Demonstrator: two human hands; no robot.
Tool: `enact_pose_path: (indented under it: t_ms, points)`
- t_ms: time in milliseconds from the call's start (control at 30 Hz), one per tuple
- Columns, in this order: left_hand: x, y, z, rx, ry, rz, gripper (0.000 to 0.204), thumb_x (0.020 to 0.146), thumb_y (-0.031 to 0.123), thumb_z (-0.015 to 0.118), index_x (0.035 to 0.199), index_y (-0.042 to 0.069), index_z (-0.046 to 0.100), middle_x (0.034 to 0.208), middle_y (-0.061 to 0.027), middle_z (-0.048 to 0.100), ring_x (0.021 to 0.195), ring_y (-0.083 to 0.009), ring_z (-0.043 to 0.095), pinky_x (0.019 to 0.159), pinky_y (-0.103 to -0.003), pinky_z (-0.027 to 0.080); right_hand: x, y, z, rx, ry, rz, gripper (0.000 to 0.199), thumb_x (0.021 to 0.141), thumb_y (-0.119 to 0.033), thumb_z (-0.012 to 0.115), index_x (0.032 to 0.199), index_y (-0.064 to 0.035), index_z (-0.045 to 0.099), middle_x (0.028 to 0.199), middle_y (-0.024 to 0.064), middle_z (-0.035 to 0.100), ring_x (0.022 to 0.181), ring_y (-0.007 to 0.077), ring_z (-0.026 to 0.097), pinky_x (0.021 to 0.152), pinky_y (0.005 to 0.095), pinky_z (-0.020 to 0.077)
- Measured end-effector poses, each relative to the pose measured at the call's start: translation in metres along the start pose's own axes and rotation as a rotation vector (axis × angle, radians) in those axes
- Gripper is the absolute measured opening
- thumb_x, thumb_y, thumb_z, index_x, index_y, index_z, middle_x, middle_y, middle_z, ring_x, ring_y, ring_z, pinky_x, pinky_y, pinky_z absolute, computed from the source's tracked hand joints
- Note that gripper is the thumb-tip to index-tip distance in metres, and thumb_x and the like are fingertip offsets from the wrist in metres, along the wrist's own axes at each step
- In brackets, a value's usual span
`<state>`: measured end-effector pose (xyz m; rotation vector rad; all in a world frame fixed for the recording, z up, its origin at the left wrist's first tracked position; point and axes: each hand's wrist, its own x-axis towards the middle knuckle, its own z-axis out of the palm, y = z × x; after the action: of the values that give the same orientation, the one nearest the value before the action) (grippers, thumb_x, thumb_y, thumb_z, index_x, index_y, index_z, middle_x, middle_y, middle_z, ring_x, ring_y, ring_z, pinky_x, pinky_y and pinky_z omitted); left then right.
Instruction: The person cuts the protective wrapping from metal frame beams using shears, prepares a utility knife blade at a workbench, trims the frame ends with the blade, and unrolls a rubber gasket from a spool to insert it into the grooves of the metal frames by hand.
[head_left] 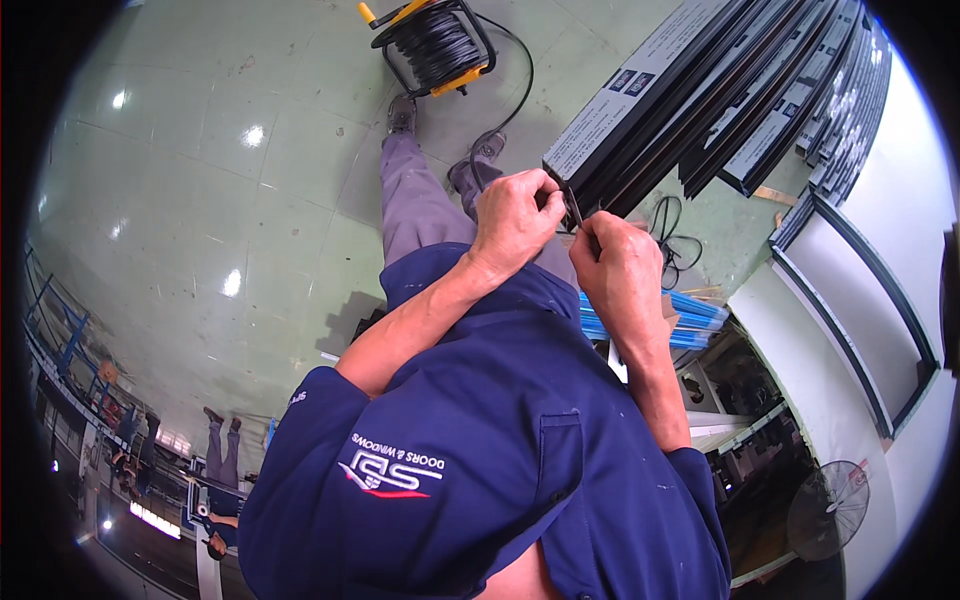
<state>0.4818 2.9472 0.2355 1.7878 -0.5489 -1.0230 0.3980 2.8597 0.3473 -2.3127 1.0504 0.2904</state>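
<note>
My left hand (516, 222) and my right hand (622, 262) are raised close together in front of my body, fingers curled into pinches. Between their fingertips runs a thin dark strip (573, 208), narrow and slightly shiny; its exact kind is too small to make out. Both hands appear to grip it, one at each end. Just beyond them lie the near ends of long black profiles (640, 150), some with pale printed film on top.
A cable reel (435, 48) with black cable and yellow parts stands ahead, by my shoes. Loose black cable (672, 235) lies right of my hands. Blue-wrapped strips (690, 318), a frame (850, 300) and a fan (828, 508) are at the right. Other people (222, 450) are at lower left.
</note>
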Motion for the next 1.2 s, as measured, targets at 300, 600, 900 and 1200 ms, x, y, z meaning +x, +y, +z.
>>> enact_pose_path:
  t_ms: [300, 600, 900, 1200]
  points:
    - [-0.001, 0.001, 0.0, -0.033, 0.012, -0.023, 0.013, 0.08, 0.015, 0.067, 0.078, 0.003, 0.066, 0.072, -0.0129, 0.067, 0.068, -0.0329, 0.066, 0.062, -0.041, 0.051, 0.003, 0.009, 0.008, 0.054, 0.005, 0.042, 0.01, 0.079, -0.005, 0.062, 0.073, 0.0011, 0.058, 0.071, 0.0193, 0.062, 0.067, 0.0394, 0.062, 0.061, 0.046, 0.049]
    - [0.0, 0.001, -0.002, 0.013, 0.006, -0.026, 0.013, 0.08, 0.016, 0.067, 0.079, 0.003, 0.066, 0.071, -0.0121, 0.067, 0.067, -0.033, 0.066, 0.061, -0.041, 0.051, 0.013, 0.015, 0.019, 0.065, 0.045, 0.002, 0.009, 0.079, -0.005, 0.063, 0.074, 0.0015, 0.06, 0.072, 0.02, 0.063, 0.07, 0.0395, 0.064, 0.062, 0.0464, 0.0497]
    - [0.0, 0.001, -0.002, 0.06, 0.013, 0.039, 0.011, 0.084, 0.01, 0.067, 0.082, -0.001, 0.067, 0.066, -0.0103, 0.068, 0.059, -0.0149, 0.067, 0.055, -0.03, 0.05, 0.015, 0.015, 0.022, 0.012, 0.073, -0.033, 0.017, 0.081, -0.009, 0.063, 0.07, 0.0015, 0.055, 0.069, 0.0196, 0.061, 0.067, 0.0395, 0.063, 0.06, 0.0478, 0.0489]
    - [-0.002, 0.002, -0.002, 0.046, 0.019, 0.041, 0.012, 0.085, 0.01, 0.066, 0.082, -0.001, 0.066, 0.065, -0.0094, 0.067, 0.058, -0.0145, 0.066, 0.054, -0.029, 0.049, 0.002, 0.01, 0.015, -0.024, 0.048, -0.023, 0.015, 0.081, -0.007, 0.061, 0.07, 0.0006, 0.055, 0.071, 0.0195, 0.061, 0.068, 0.039, 0.063, 0.06, 0.0478, 0.0487]
